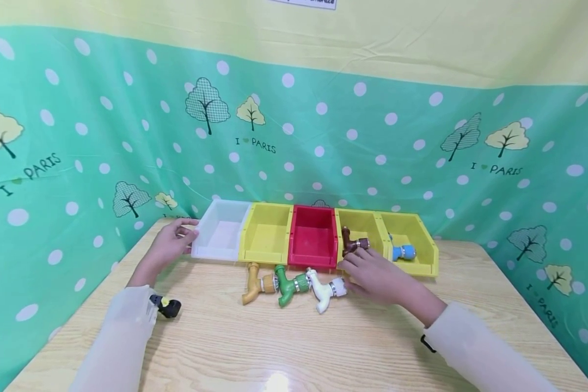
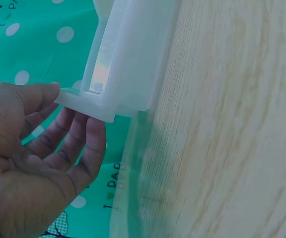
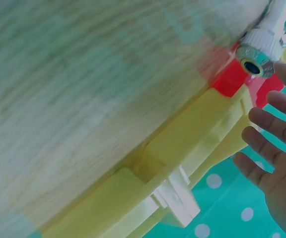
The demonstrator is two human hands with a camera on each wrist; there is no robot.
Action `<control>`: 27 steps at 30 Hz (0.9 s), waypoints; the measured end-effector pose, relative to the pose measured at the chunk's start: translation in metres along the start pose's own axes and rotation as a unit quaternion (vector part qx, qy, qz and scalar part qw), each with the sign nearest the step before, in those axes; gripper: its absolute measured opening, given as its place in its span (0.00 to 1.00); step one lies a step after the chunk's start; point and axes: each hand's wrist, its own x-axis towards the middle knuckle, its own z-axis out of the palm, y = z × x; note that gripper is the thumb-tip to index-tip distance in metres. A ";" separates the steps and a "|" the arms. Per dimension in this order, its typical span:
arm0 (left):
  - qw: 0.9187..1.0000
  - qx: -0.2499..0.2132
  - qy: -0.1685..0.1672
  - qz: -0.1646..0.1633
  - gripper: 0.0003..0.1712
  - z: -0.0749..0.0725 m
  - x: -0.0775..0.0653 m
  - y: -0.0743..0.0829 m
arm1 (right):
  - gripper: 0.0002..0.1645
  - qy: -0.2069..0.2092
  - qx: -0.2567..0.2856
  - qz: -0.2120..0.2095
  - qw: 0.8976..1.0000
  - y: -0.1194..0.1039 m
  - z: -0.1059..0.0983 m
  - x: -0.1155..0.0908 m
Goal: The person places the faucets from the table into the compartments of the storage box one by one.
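Note:
My left hand is at the outer side of the white translucent bin. In the left wrist view its thumb and fingers pinch a rim corner of that bin. My right hand is over the front of a yellow bin that has a brown tap in it. In the right wrist view the fingers of this hand are spread, the thumb right by the end of a white tap. That white tap lies in front of the red bin.
A green tap and an orange-yellow tap lie left of the white tap on the wooden table. A blue tap is inside the rightmost yellow bin. Another yellow bin stands between the white and red ones. A patterned cloth hangs behind.

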 end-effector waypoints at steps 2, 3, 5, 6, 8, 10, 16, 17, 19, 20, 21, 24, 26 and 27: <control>1.000 0.000 0.000 -0.001 0.26 0.000 0.000 0.000 | 0.26 -0.006 -0.002 -0.008 1.000 -0.003 0.000 0.001; 1.000 0.000 0.000 -0.002 0.26 0.000 -0.001 0.000 | 0.27 -0.011 -0.002 -0.012 1.000 -0.006 0.000 0.002; 1.000 0.000 0.000 -0.004 0.26 0.000 -0.001 0.001 | 0.28 -0.023 0.001 -0.015 1.000 -0.010 0.001 0.003; 1.000 0.000 0.000 -0.004 0.26 0.000 -0.001 0.001 | 0.29 -0.030 0.007 -0.016 0.999 -0.012 0.002 0.004; 1.000 -0.001 0.000 -0.006 0.26 0.000 -0.001 0.001 | 0.30 -0.046 0.021 -0.015 0.999 -0.017 0.003 0.006; 1.000 -0.001 -0.001 -0.006 0.26 0.000 -0.002 0.000 | 0.31 -0.060 0.037 -0.014 0.997 -0.022 0.004 0.009; 1.000 -0.001 0.000 -0.004 0.27 0.000 -0.001 -0.001 | 0.30 -0.071 0.059 -0.030 0.995 -0.031 0.009 0.015; 1.000 -0.001 -0.001 -0.005 0.27 0.000 -0.001 -0.001 | 0.30 -0.071 0.062 -0.031 0.995 -0.032 0.009 0.015; 1.000 -0.002 -0.001 -0.006 0.27 -0.001 0.000 0.000 | 0.29 -0.073 0.073 -0.032 0.994 -0.032 0.010 0.017; 1.000 -0.002 -0.001 -0.006 0.27 -0.001 0.000 0.000 | 0.28 -0.076 0.078 -0.030 0.994 -0.032 0.010 0.017; 1.000 -0.003 -0.001 -0.006 0.27 -0.001 0.000 0.000 | 0.27 -0.078 0.084 -0.029 0.993 -0.032 0.010 0.018; 1.000 -0.003 -0.001 -0.006 0.27 -0.001 0.000 0.001 | 0.24 -0.080 0.094 -0.025 0.992 -0.032 0.010 0.021; 1.000 -0.002 -0.001 -0.006 0.27 -0.001 0.000 0.000 | 0.23 -0.079 0.095 -0.024 0.992 -0.032 0.009 0.023; 1.000 -0.001 -0.001 -0.006 0.27 -0.001 0.000 0.000 | 0.23 -0.077 0.096 -0.023 0.992 -0.032 0.009 0.024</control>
